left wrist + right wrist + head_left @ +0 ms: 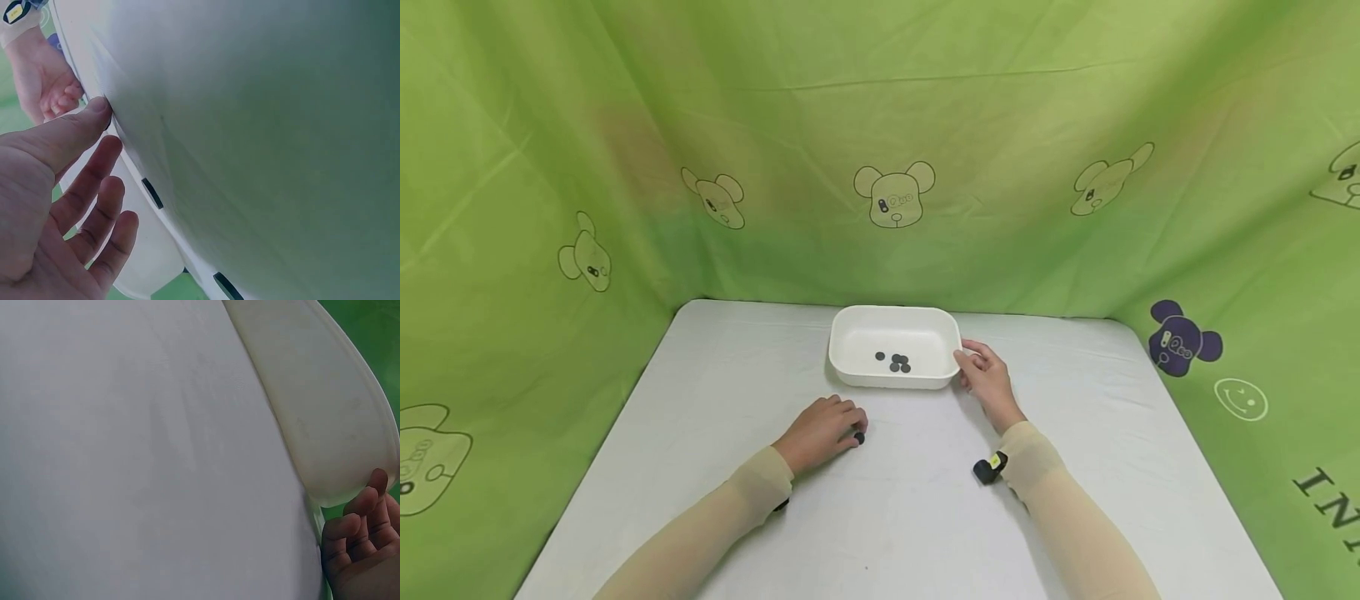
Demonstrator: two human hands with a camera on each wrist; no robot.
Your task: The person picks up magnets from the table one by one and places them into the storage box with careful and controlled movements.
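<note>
Behind white tray [893, 382], green curtain [1000, 258]; on near side, left hand [822, 432]

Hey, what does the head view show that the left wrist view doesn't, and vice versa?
Only the head view shows the small round black discs inside the white rectangular tray, and outlined bear heads on the green cloth backdrop.
Only the left wrist view shows two thin dark discs, seen edge-on, on the white cloth tabletop.
Both show the left hand pinching a dark round disc, the right hand, the tray's outer wall, backdrop and tabletop.
</note>
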